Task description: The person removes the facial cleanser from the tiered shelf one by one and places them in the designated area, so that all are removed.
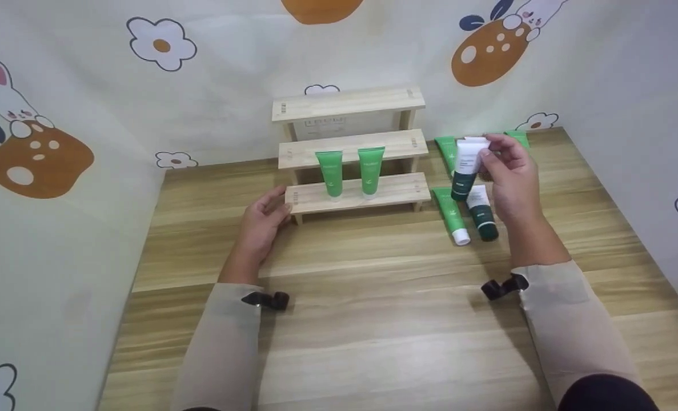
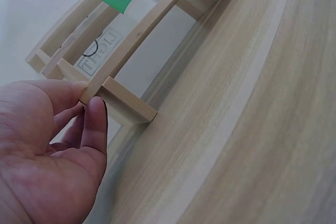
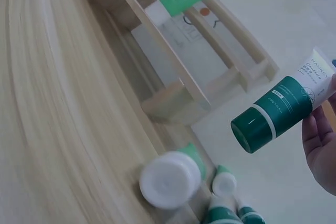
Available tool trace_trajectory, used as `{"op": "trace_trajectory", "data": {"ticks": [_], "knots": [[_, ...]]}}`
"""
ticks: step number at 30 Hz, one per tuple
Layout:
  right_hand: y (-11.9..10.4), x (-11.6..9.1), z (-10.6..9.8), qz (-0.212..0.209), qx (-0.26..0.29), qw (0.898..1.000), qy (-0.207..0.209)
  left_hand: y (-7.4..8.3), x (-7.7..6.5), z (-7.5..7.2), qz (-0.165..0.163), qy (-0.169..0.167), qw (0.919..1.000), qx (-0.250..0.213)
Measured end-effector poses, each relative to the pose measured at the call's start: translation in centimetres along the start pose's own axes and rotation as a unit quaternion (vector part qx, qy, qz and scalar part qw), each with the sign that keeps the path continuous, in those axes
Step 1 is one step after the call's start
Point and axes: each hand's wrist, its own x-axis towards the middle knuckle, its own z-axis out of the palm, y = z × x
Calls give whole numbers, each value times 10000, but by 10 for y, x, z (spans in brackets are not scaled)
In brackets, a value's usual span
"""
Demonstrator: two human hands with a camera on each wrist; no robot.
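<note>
Transfer of a white-and-dark-green plastic squeeze tube [image 1: 465,171] is, as we judge it, the step in hand. Our right hand [image 1: 518,177] pinches it near its flat white end, thumb and fingers close together, so that it hangs above the wood-grained table [image 1: 401,319], dark cap end down and slightly tilted, to the right of a three-tier stand of pale bare wood [image 1: 347,103]. Our left hand [image 1: 263,222] pinches the left end of the stand's lowest step, thumb and forefinger narrow on the board.

On that step two bright green plastic tubes [image 1: 332,171] stand upright on white cap ends, apart from each other. Right of the stand, a green tube with a white cap [image 1: 450,211] lies near, beside a second white-and-dark-green tube [image 1: 482,214]. Farther back we see another green tube [image 1: 446,149], partly covered.

The next move, we think, calls for bringing the held tube left, cap end down and level, without brushing the standing pair, while our left hand steadies the wood. The lowest step's bare right part is nearest; which tier suits, we cannot tell.
</note>
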Motion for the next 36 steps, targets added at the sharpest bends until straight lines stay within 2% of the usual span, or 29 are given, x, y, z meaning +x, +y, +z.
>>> {"op": "trace_trajectory", "data": {"ticks": [7,14,21,27,30,36], "knots": [[-1,5,-24,-179,98,9990,400,-2,1,0,71,-121,9990,-415],[0,10,-44,15,147,9969,777,-1,2,0,43,-90,9993,-356],[9,12,-68,204,168,9952,943,-1,1,-1,26,-39,9999,-124],[15,10,-84,357,129,9942,1011,0,0,-1,-14,-66,9998,-195],[16,11,-89,528,226,9934,996,1,-1,0,23,-70,9997,-228],[22,13,-100,1124,470,9879,964,1,-1,0,109,-120,9996,-251]]}}
